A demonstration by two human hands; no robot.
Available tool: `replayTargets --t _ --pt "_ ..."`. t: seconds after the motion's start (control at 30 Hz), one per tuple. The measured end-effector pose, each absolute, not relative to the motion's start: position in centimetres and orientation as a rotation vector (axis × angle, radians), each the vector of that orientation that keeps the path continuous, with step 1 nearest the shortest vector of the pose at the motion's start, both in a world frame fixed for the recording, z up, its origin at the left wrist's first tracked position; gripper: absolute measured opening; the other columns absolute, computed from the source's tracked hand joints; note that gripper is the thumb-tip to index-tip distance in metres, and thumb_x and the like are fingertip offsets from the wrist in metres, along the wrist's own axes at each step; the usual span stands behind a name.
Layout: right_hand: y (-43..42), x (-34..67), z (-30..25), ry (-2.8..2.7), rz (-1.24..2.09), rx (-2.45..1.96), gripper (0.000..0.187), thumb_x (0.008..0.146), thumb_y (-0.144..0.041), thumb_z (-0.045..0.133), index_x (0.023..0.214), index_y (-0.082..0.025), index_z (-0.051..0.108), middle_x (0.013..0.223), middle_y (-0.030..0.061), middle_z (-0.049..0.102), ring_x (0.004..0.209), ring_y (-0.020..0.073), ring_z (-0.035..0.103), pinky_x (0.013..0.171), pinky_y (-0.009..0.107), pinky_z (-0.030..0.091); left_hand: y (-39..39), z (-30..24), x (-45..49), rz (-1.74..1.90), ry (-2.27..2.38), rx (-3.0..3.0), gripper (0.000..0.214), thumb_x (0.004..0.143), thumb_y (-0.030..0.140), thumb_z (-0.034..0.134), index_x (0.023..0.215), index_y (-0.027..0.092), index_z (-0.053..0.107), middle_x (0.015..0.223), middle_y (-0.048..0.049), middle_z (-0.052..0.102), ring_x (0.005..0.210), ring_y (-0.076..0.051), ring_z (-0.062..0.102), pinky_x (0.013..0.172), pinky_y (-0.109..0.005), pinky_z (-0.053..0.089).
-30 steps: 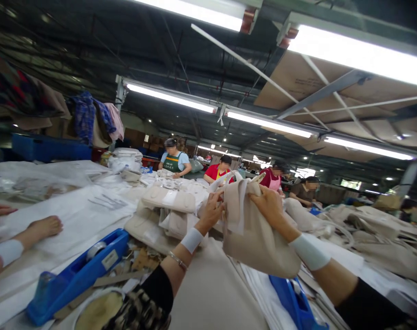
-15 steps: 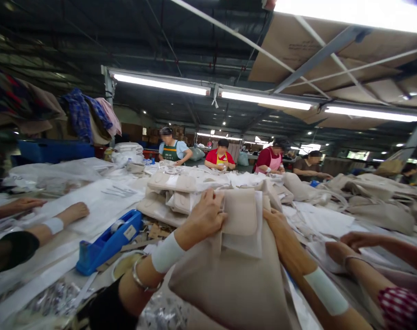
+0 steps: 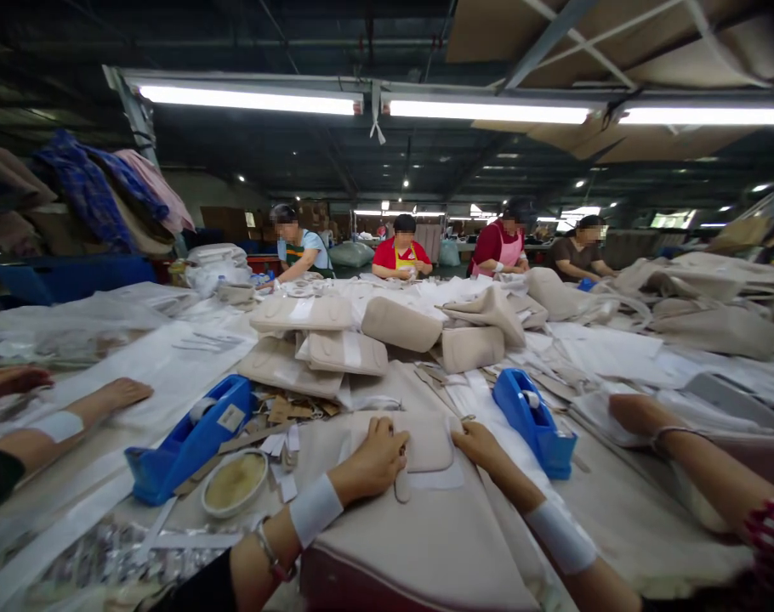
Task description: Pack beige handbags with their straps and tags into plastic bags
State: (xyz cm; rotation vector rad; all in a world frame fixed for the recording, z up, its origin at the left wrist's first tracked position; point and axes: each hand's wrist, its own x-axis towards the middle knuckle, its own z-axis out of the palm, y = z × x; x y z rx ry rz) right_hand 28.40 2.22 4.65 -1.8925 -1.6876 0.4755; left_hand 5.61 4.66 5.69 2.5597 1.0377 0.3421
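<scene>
One cluttered tabletop (image 3: 623, 518) carries a loose pile of beige bags (image 3: 400, 325) at its middle. Nearer, one beige bag (image 3: 425, 540) lies flat before the person. Two blue tape dispensers (image 3: 170, 455) stand either side of it. The left hand (image 3: 374, 459) rests on the bag, fingers bent; the right hand (image 3: 486, 446), fingers narrowed, is at its right edge. Whether either grips, I cannot tell. A bracelet (image 3: 269, 551) circles the left wrist.

Beige bag (image 3: 438, 544), 2 blue tape dispensers (image 3: 533, 425), white wrist wraps (image 3: 316, 510), black sleeve (image 3: 202, 588), red-and-white checked sleeve (image 3: 773, 527)
</scene>
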Motion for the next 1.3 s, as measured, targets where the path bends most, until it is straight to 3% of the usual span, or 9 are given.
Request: replayTargets --t 0.1,0.17,0.23,0.37,0.53,0.73,1.0,1.2,1.3 --pt "1.8 28.0 5.9 -1.712 0.271 -1.947 0.046 0.080 -0.015 0.047 0.124 -0.012 0.056 0.122 0.0221 0.061 0.123 0.0373 0.050 0.103 0.057 0.038 4.7 5.8 5.7 0.360 1.030 2.537 0.028 0.088 0.021 0.048 0.114 0.018 0.058 0.115 -0.0119 0.048 0.111 -0.028 0.042 0.104 -0.045 0.036" --pt "1.4 26.9 6.4 -1.937 0.224 -1.778 0.060 0.076 -0.012 0.049 0.135 -0.014 0.049 0.141 0.0180 0.048 0.137 0.0320 0.036 0.114 0.051 0.027 4.8 5.7 5.7 0.371 1.026 2.527 0.030 0.089 0.021 0.047 0.118 0.018 0.055 0.115 -0.0119 0.049 0.111 -0.028 0.042 0.104 -0.046 0.036" --pt "1.2 25.8 6.4 -2.244 0.298 -1.558 0.075 0.068 -0.010 0.051 0.142 -0.015 0.042 0.147 0.0143 0.042 0.140 0.0288 0.032 0.117 0.047 0.025 4.9 5.6 5.6 0.379 1.019 2.517 0.033 0.090 0.020 0.045 0.122 0.016 0.051 0.118 -0.0127 0.051 0.112 -0.028 0.041 0.105 -0.046 0.035" --pt "1.3 24.8 5.4 -2.547 0.476 -1.453 0.093 0.061 -0.006 0.049 0.150 -0.005 0.024 0.153 0.0216 0.032 0.142 0.0346 0.028 0.115 0.054 0.027 4.7 5.7 5.2 0.375 1.005 2.499 0.039 0.087 0.011 0.040 0.124 0.013 0.048 0.122 -0.0135 0.052 0.114 -0.027 0.042 0.107 -0.044 0.034" --pt "1.4 25.0 5.8 -2.572 0.364 -1.369 0.079 0.067 -0.004 0.046 0.145 -0.001 0.034 0.142 0.0234 0.047 0.133 0.0311 0.043 0.109 0.046 0.036 3.9 7.1 4.6 0.488 0.951 2.471 0.045 0.077 0.005 0.048 0.121 0.015 0.051 0.122 -0.0109 0.053 0.115 -0.024 0.045 0.106 -0.039 0.037" --pt "1.5 26.6 6.8 -2.454 0.528 -1.315 0.033 0.089 -0.017 0.045 0.117 -0.017 0.061 0.109 0.0095 0.069 0.103 0.0240 0.063 0.092 0.034 0.045 2.6 9.6 3.3 0.749 0.774 2.673 0.023 0.089 0.009 0.047 0.097 0.021 0.064 0.090 -0.0036 0.065 0.090 -0.019 0.060 0.082 -0.030 0.048" --pt "3.3 27.4 5.2 -2.042 0.621 -1.475 0.027 0.096 -0.031 0.044 0.090 -0.021 0.068 0.083 0.0027 0.070 0.078 0.0185 0.062 0.070 0.026 0.041 1.2 10.3 2.8 0.678 0.780 2.921 0.022 0.096 0.017 0.041 0.099 0.018 0.063 0.083 -0.0051 0.070 0.074 -0.019 0.066 0.069 -0.030 0.050" --pt "3.6 27.5 4.9 -1.935 0.627 -1.485 0.028 0.094 -0.031 0.044 0.072 -0.019 0.056 0.072 0.0007 0.062 0.068 0.0156 0.054 0.064 0.025 0.034 2.2 9.8 3.9 0.174 0.778 2.830 0.027 0.092 0.025 0.056 0.118 0.018 0.058 0.126 -0.0089 0.062 0.116 -0.026 0.057 0.102 -0.041 0.045" --pt "3.5 27.4 4.6 -1.906 0.636 -1.487 0.028 0.093 -0.033 0.043 0.070 -0.020 0.052 0.069 -0.0001 0.059 0.066 0.0152 0.051 0.063 0.026 0.032 2.5 9.2 4.1 0.023 0.761 2.753 0.035 0.094 0.031 0.054 0.125 0.015 0.055 0.132 -0.0110 0.057 0.122 -0.026 0.052 0.108 -0.041 0.041"
